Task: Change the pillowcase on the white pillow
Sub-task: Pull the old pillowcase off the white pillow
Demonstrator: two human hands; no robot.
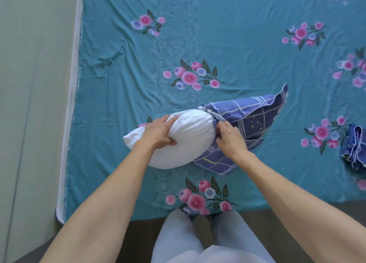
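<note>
Head view: I see the white pillow lying on the bed, its right end inside the blue checked pillowcase. Left hand grips the pillow; right hand pinches the pillowcase opening. 1 folded blue cloth lies at right.

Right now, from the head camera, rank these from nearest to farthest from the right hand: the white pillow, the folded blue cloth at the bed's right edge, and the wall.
From the right hand:
1. white pillow, right beside it, to its left.
2. folded blue cloth, far right.
3. wall, far left, past the bed's edge.
</note>
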